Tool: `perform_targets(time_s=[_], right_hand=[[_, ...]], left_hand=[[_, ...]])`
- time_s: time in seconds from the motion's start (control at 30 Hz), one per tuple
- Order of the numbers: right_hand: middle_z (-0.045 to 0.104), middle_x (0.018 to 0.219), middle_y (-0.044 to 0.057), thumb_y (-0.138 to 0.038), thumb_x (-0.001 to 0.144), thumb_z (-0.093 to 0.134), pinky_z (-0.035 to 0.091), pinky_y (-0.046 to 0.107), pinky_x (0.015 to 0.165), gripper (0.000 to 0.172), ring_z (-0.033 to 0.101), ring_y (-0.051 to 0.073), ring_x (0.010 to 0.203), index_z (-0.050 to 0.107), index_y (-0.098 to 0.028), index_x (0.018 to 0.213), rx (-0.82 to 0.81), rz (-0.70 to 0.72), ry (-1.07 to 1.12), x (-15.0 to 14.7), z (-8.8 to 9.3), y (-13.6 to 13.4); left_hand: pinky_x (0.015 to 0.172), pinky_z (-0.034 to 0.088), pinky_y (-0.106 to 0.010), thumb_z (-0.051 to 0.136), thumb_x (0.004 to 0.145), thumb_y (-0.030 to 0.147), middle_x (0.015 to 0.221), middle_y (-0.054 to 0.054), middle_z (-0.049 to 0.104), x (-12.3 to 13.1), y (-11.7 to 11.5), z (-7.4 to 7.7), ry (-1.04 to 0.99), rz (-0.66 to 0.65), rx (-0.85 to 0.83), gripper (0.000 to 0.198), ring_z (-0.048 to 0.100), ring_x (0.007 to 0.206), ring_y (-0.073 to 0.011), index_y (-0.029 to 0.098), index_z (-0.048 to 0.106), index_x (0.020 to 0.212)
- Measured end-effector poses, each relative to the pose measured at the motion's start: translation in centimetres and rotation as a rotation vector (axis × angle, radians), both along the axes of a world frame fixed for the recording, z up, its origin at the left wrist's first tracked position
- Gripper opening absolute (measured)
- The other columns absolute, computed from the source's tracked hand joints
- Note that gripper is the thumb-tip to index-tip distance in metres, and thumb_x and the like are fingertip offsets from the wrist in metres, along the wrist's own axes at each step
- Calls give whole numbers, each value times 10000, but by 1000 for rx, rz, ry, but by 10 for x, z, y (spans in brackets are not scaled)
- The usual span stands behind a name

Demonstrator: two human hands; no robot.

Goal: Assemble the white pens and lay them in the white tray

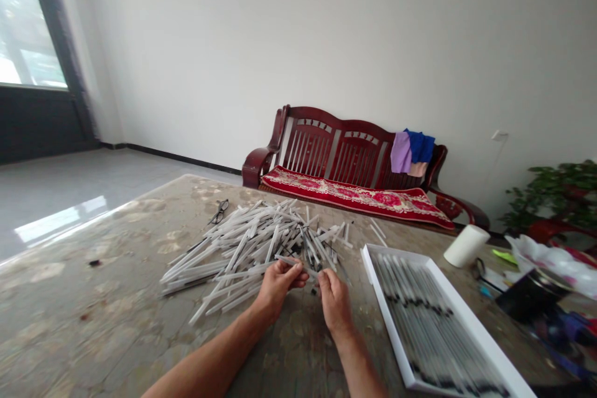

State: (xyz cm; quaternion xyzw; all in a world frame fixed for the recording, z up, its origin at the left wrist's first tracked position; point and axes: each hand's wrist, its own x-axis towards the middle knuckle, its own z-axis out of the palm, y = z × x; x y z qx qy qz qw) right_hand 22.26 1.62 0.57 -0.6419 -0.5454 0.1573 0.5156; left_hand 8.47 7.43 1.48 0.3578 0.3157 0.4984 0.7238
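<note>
Left hand: the left hand (278,286) pinches a thin white plastic tube (295,262).
Right hand: the right hand (334,301) sits just beside the left, fingertips near the tube's far end; grip cannot be told.
Hands: close together, over the tabletop.
Heap: loose white plastic tubes (261,242) lie crisscrossed directly ahead of the hands.
Tray: a shallow white tray (471,329) with tubes in parallel rows, right of the right hand, narrow gap between.
Open room: bare marble-patterned tabletop (88,305) left of the heap and hands.
Far edge: a red-cushioned wooden bench (310,143) stands beyond it.
</note>
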Motion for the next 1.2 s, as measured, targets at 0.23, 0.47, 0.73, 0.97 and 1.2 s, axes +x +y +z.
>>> perform_targets(time_s=[0.23,0.47,0.73,0.97,1.2], right_hand=[[464,429,-31,-647,905,364,312,276,352,517,413,150,347,518,-249,614,-123,87,314,-6,2,-2],[565,494,9,-545,925,400,323,258,492,484,489,148,462,550,-230,590,59,-219,-184,3,6,-7],[649,591,21,-420,980,367,375,245,516,431,588,164,537,655,-224,726,11,90,-215,-3,34,-16],[735,988,58,-89,852,486,446,254,765,302,670,194,927,730,-228,965,-330,-162,-647,66,51,32],[673,1093,48,-57,824,558,428,218,808,323,633,165,1019,701,-234,1052,-488,-58,-948,75,26,52]], left_hand=[[536,510,-248,873,534,472,614,-13,679,0,2,-2,66,-28,67,433,647,560,-156,155,670,749],[598,467,-252,727,736,247,688,-5,667,-16,4,2,691,258,666,72,612,619,-174,230,708,803],[758,487,-272,580,877,204,863,-55,657,-27,7,5,998,215,1164,171,613,842,-211,267,736,909],[706,493,-279,694,784,276,798,-47,684,-17,7,2,503,280,654,47,632,741,-202,232,709,789],[562,499,-237,873,517,438,643,7,664,-4,10,8,-24,112,43,432,654,618,-160,174,659,784]])
